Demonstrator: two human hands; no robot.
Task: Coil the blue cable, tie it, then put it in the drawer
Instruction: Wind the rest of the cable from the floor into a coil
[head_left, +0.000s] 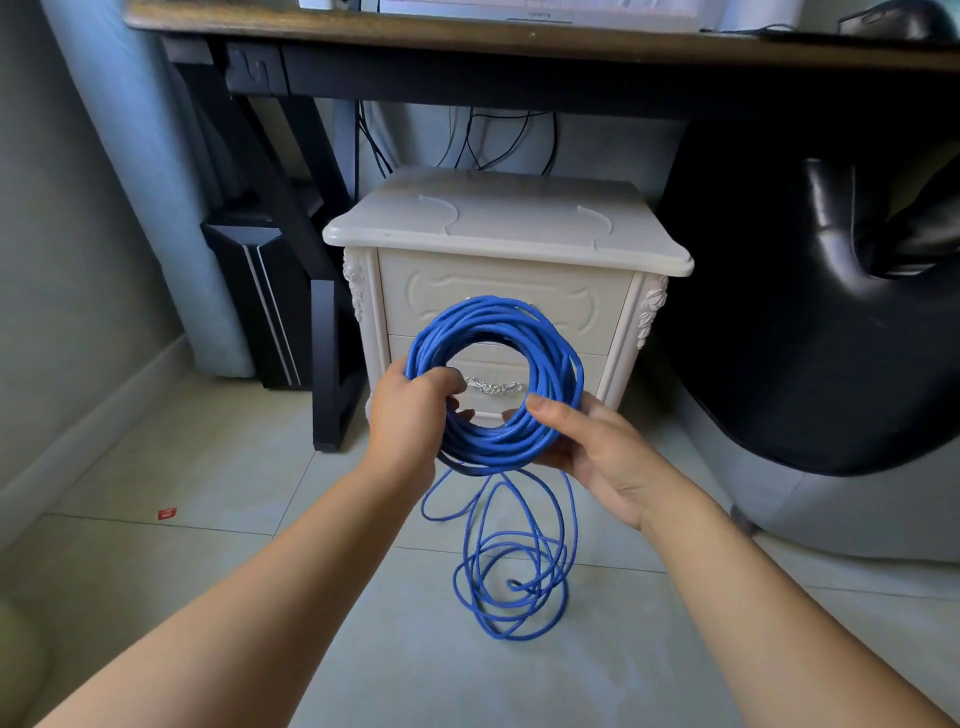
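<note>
Coiling step, not finished.

- Your left hand grips the blue cable on the left side of the wound ring, fingers curled through the hole.
- Your right hand holds the lower right of the same ring, thumb on top of the strands and fingers underneath.
- The ring is upright in the air, directly in front of the nightstand. Its open face is turned toward the nightstand's front.
- Through the hole you can see the lower drawer and its silver handle. Both drawer fronts look closed. The task does not say which drawer is meant.

The relation that matters:
- The unwound part leaves the bottom edge of the ring and drops straight down to the floor.
- It lies there as loose loops, in front of the nightstand and on your side of it.
- So the slack is below both hands, and its run is roughly vertical.
- One strand comes off just under the right hand, which makes that the nearer hand. The free end seems to sit in the middle of the floor pile, but it is too small to be sure.

Judgement:
- Let the left hand act as the anchor, and let the right hand reach down and feed the turns.
- The floor loops cross one another, so lift slowly or they may knot.
- Nothing to tie the ring with is in sight.
</note>
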